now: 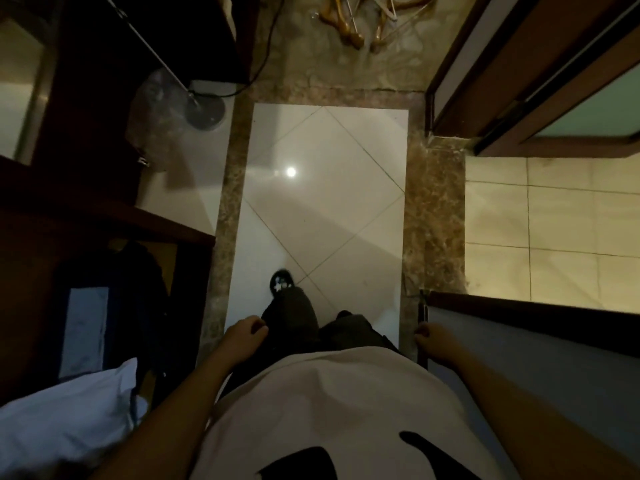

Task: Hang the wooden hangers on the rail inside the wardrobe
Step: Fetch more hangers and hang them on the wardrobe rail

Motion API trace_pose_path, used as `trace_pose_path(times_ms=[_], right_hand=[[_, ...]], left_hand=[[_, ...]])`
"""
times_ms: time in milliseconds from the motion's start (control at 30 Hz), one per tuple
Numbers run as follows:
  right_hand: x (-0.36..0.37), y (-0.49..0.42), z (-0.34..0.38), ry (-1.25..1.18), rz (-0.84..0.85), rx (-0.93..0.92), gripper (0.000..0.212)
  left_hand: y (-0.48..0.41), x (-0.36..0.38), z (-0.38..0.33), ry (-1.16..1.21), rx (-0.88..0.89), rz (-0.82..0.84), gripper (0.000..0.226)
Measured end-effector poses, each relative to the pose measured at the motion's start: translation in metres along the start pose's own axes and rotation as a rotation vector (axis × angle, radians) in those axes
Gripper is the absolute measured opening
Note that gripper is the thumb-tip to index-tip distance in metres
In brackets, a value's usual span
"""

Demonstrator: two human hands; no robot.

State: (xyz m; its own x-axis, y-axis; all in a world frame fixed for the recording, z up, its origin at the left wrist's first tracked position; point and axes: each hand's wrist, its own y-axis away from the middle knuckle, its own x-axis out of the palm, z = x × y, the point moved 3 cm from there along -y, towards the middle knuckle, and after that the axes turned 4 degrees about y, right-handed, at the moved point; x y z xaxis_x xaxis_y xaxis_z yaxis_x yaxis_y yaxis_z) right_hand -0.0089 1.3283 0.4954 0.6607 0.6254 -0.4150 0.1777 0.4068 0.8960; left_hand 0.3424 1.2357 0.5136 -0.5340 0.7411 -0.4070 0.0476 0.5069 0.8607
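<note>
far ahead on floor [322,202]: wooden hangers [349,31], golden-brown, tangled heap; left hand [246,336], right hand [433,339] fingers loosely curled, empty.

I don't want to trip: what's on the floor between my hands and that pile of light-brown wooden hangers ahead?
Head view: only your black star-marked shoe, white tiles, then a brown marbled strip before the wooden hangers.

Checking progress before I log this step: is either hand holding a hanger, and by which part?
Neither. The left hand and right hand hang loosely curled, holding nothing; the wooden hangers lie on the floor ahead.
</note>
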Motion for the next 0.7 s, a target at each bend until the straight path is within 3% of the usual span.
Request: trace_pose_path(times_ms=[167,333,500,700], right_hand=[[-0.065,-0.040,0.076,-0.055,-0.072,-0.072,0.027],[-0.134,-0.074,0.198,-0.097,-0.150,-0.218,0.026],[-0.198,-0.087,0.304,-0.061,-0.194,-0.342,0.028],[-0.262,-0.111,0.338,-0.122,-0.218,-0.315,0.028]], left_hand=[[-0.030,-0.044,-0.027,0.086,-0.007,-0.005,0.028],[-0.075,-0.113,-0.053,0.142,-0.001,0.000,0.028],[-0.114,-0.189,-0.078,0.165,0.029,0.009,0.011],[-0.158,-0.260,-0.108,0.116,-0.005,-0.006,0.014]])
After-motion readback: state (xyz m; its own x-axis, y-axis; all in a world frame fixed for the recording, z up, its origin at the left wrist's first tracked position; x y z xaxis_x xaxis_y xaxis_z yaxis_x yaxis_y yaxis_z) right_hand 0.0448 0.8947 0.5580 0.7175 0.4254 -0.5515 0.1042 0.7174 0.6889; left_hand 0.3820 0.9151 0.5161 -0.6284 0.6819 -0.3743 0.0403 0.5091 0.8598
